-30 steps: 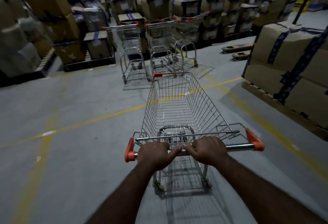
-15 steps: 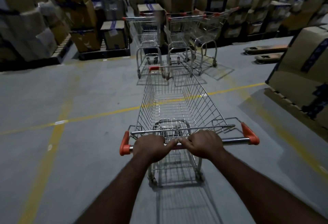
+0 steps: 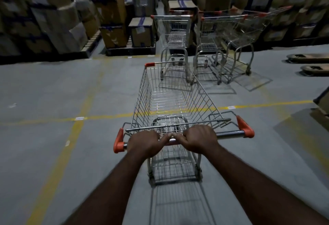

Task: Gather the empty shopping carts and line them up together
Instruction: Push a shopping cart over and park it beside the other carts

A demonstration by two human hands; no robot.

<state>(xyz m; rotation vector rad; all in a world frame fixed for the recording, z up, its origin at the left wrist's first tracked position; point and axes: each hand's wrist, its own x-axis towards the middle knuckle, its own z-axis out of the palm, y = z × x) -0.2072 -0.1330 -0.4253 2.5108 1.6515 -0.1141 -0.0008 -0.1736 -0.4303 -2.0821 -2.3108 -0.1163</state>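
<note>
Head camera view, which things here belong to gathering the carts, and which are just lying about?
Belongs to the job: pushed cart, handle gripped by left hand and right hand; left parked cart; middle parked cart; right parked cart.

Just lying about: cardboard boxes; two low flat platforms; yellow floor lines.

The left forearm [image 3: 114,185] and right forearm [image 3: 258,176] are reaching forward from the bottom of the view, bare and angling in toward each other. The left hand [image 3: 144,142] is gripping the cart handle [image 3: 229,134], knuckles up, fingers curling over the bar. The right hand [image 3: 199,140] is gripping it just beside, the thumb tips nearly touching.
</note>
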